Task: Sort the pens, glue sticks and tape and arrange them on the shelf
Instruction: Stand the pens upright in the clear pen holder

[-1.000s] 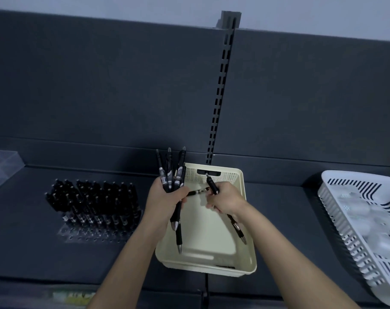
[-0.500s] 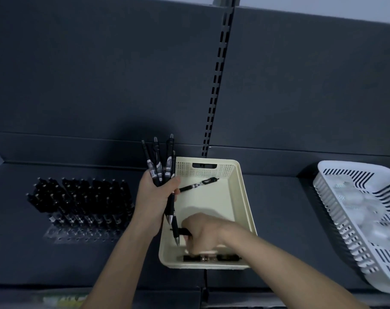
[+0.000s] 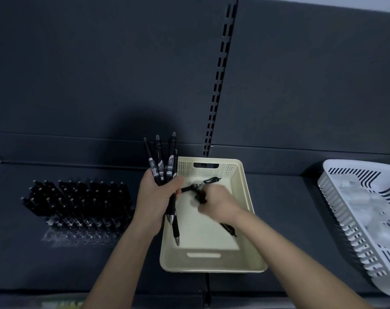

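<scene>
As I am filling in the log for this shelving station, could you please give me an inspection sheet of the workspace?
Surface: dark grey shelf, dimly lit.
Job's things: bundle of black click pens gripped upright in the left hand; another black pen in the right hand, blurred; rows of black pens standing in a clear perforated holder at left; cream plastic basket at centre, under both hands.
Clutter: white slatted plastic basket at right, its pale contents too blurred to name.
Hands: both grip pens.
Cables: nothing seen.
Surroundings: dark back panel with slotted upright.
</scene>
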